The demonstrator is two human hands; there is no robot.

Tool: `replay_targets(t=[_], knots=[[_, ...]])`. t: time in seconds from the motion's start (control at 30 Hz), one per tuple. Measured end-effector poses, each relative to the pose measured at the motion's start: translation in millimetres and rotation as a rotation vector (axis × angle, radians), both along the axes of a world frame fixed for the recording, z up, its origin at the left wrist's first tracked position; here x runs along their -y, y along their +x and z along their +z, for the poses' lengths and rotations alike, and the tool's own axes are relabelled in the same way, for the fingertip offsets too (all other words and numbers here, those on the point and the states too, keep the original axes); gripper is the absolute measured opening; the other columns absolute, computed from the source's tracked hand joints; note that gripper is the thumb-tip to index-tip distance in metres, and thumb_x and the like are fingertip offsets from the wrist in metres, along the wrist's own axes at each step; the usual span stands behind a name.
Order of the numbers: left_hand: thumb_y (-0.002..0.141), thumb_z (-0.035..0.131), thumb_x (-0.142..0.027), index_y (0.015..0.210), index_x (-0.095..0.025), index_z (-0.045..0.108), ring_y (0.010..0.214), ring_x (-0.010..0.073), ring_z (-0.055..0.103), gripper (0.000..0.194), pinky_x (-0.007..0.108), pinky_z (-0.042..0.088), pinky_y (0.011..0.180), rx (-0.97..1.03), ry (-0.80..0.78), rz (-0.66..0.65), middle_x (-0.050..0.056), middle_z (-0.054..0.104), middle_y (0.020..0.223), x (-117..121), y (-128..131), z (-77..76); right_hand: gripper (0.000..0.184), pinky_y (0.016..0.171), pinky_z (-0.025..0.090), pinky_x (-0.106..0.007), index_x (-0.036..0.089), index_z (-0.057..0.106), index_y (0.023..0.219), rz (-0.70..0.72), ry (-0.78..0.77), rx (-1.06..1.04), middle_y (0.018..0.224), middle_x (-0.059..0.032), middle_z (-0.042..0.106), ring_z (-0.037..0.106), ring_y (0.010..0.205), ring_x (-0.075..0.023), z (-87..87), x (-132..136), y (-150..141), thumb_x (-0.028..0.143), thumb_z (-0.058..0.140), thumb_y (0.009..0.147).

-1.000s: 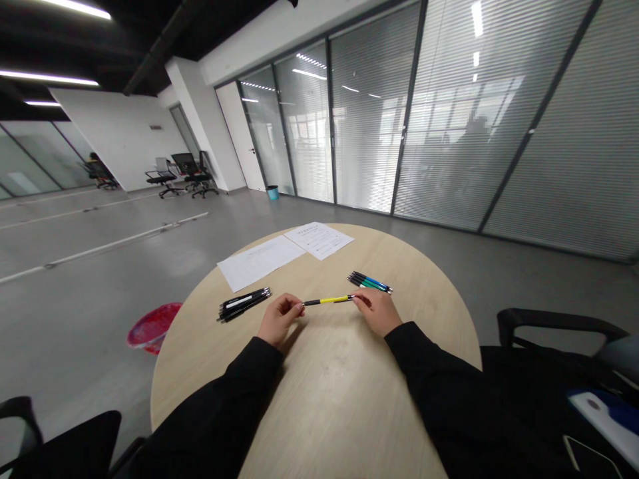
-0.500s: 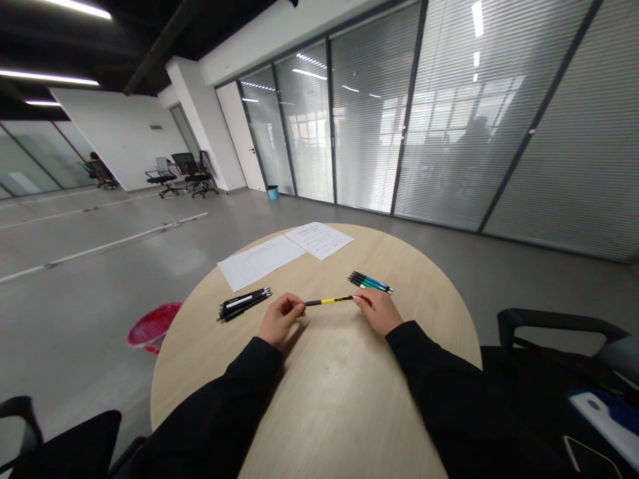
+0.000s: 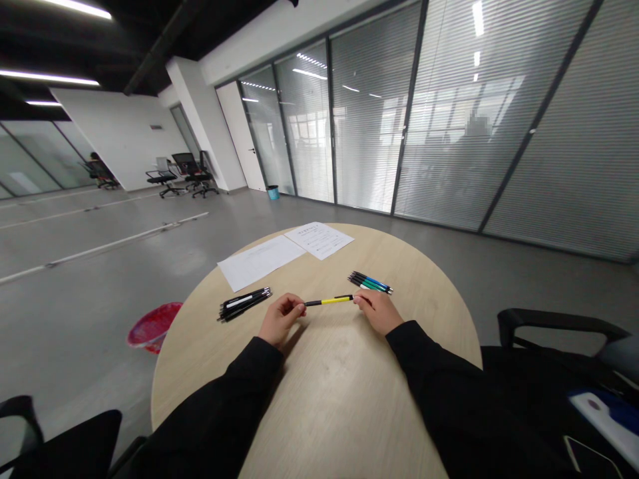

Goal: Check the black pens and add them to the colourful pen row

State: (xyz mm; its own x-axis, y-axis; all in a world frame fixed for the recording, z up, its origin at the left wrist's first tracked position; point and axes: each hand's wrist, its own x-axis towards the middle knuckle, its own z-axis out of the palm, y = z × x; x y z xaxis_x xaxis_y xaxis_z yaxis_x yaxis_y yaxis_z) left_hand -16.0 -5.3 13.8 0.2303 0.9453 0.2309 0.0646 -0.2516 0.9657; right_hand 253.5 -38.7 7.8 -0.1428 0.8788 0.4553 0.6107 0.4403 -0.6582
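Yellow-and-black pen (image 3: 327,301) spans the gap between both hands, over the tabletop (image 3: 339,392). We see the left hand (image 3: 279,321) with its fingers (image 3: 297,307) clenched on the pen's black end, and the right hand (image 3: 379,311) with its fingers (image 3: 360,301) closed on the other end; we can't tell how firm either grasp is. Left of the hands, a bundle of black pens (image 3: 243,305) lies side by side, untouched. Just beyond the right hand, a small group of blue and green pens (image 3: 370,283) lies on the tabletop, also untouched. So far we count one pen in hand and both groups left lying. Two white paper sheets (image 3: 259,263) sit farther out on the tabletop. Red basket (image 3: 152,326) on the floor, past the table's left edge.
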Motion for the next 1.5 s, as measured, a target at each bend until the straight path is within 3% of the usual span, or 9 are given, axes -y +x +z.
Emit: replay_targets(t=[0.33, 0.53, 0.8, 1.5], knots=[[0.074, 0.073, -0.033, 0.075, -0.015, 0.061, 0.062, 0.0118, 0.058, 0.021, 0.024, 0.047, 0.062, 0.025, -0.016, 0.001, 0.0, 0.063, 0.065, 2, 1, 3.9, 0.029, 0.064, 0.038, -0.027, 0.02, 0.064, 0.07, -0.006, 0.017, -0.029, 0.069, -0.0022, 0.064, 0.056, 0.067, -0.0164, -0.5, 0, -1, 0.027, 0.047, 0.092], [0.075, 0.072, -0.033, 0.075, -0.015, 0.06, 0.06, 0.0116, 0.058, 0.021, 0.024, 0.047, 0.06, 0.025, -0.035, 0.003, 0.0, 0.063, 0.064, 2, 1, 1.5, 0.02, 0.066, 0.049, -0.029, 0.019, 0.071, 0.092, -0.073, -0.058, -0.275, 0.083, -0.005, 0.071, 0.063, 0.068, -0.0173, -13.7, -5, -4, 0.031, 0.056, 0.085], [0.075, 0.073, -0.033, 0.074, -0.015, 0.06, 0.061, 0.0114, 0.059, 0.022, 0.025, 0.048, 0.062, 0.05, -0.043, -0.006, -0.001, 0.063, 0.065, 2, 2, 0.6, 0.016, 0.067, 0.055, -0.031, 0.017, 0.066, 0.086, -0.062, -0.103, -0.476, 0.079, -0.0057, 0.069, 0.065, 0.069, -0.0179, -24.0, -12, -7, 0.031, 0.061, 0.078], [0.073, 0.075, -0.033, 0.075, -0.015, 0.061, 0.06, 0.0113, 0.059, 0.023, 0.024, 0.049, 0.061, 0.048, -0.054, -0.003, 0.0, 0.064, 0.065, 2, 2, -0.6, 0.015, 0.061, 0.053, -0.027, 0.018, 0.063, 0.083, -0.064, -0.156, -0.443, 0.074, -0.0024, 0.065, 0.062, 0.061, -0.0143, -18.9, -7, -7, 0.031, 0.057, 0.083]])
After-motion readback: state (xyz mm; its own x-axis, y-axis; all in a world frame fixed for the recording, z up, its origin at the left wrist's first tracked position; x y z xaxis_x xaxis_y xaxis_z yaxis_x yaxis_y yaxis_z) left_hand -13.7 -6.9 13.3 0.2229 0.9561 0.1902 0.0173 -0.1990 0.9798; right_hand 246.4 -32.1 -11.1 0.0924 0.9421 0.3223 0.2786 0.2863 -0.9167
